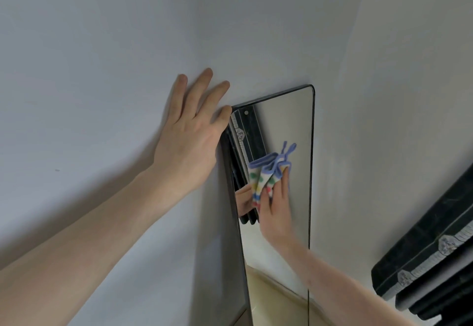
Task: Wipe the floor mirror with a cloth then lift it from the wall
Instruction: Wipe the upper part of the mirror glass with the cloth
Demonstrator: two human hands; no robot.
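Mirror (pixel 286 125) leaning against white wall (pixel 102 43), tall and narrow, thin black frame, rounded top corners. Top edge touching the wall; left long edge standing off it, casting a dark strip of shadow down the wall. Lower end cut off by the picture's bottom edge.

Left hand (pixel 190 131) flat on the wall just beside the mirror's top left corner, fingers straight and spread, index fingertip touching the frame at that corner, thumb side lying along the left edge. Holding nothing.

Right hand (pixel 275 205) on the glass about midway between the two long edges, fingers pinching a bunched cloth (pixel 266 174) against the surface. Cloth white with coloured dots and a blue-violet hem, its loop sticking up past the fingertips. Hand slightly blurred.

Bare glass above the cloth up to the top edge, and to the right as far as the frame. Bare wall wide open left of and above the mirror.

Dark furniture (pixel 430 256) with pale ornamental trim at the lower right, near the mirror's right edge but apart from it; same thing reflected in the glass's upper left. Pale floor reflected low in the glass.
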